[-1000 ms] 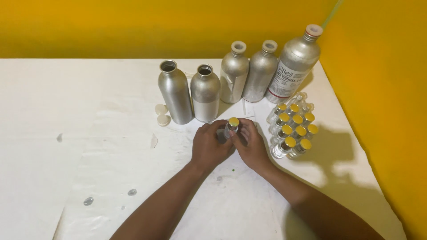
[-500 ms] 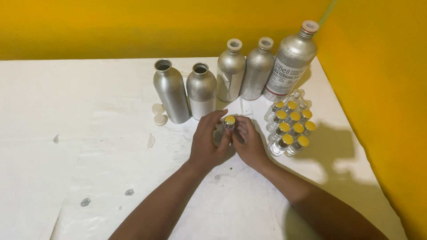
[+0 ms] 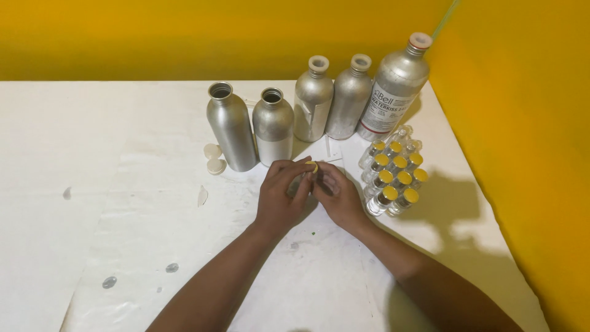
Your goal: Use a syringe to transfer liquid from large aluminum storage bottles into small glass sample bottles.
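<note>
Yellow walls [image 3: 184, 37] meeting in a corner behind a stained white table [image 3: 92, 154]

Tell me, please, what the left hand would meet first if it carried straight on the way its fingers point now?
Probably the yellow-capped vial held at its fingertips, with the right hand just beyond. The left hand points up and right; further along stand the capped silver bottles, though depth is unclear.

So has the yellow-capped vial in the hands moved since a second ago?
Cannot tell: only its yellow cap shows between the left hand and right hand, about as far below the open bottle as before.
</note>
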